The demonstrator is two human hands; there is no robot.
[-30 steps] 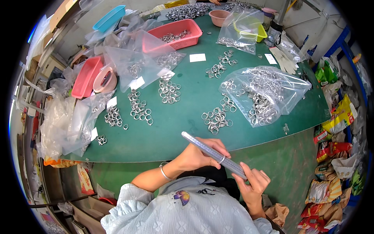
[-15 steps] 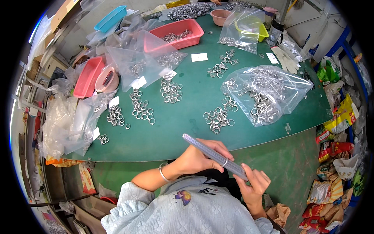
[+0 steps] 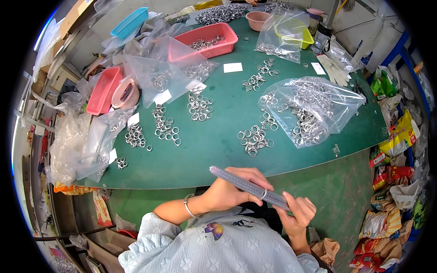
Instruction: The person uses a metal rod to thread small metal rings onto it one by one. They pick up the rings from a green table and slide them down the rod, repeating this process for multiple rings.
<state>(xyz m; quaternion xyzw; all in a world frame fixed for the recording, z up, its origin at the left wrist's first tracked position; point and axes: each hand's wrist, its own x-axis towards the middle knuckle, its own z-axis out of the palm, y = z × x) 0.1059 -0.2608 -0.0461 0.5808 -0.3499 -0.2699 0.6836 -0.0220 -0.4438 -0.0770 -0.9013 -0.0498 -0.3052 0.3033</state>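
Observation:
A grey ring mandrel (image 3: 236, 180) with fine graduated markings slants across in front of my chest, its thin end up to the left. One silver ring (image 3: 264, 194) sits around it toward the thick end. My left hand (image 3: 226, 194) is closed about the mandrel, thumb and fingertips at the ring's two sides. At the thick end, my right hand (image 3: 296, 214) grips the mandrel between thumb and fingers. Beyond my hands, a loose group of silver rings (image 3: 254, 140) lies on the green table (image 3: 205, 148).
A clear bag full of rings (image 3: 314, 109) lies at the right. More ring groups (image 3: 199, 108) lie by white paper slips (image 3: 162, 96) at the left. Pink baskets (image 3: 207, 50) stand farther back. Packed bags (image 3: 400, 136) line the right side. Another person's hand (image 3: 251, 2) shows at the far edge.
The mandrel's thin end has dropped slightly toward me and a little left, so the mandrel lies flatter. My left hand has shifted with it; my right hand keeps its hold.

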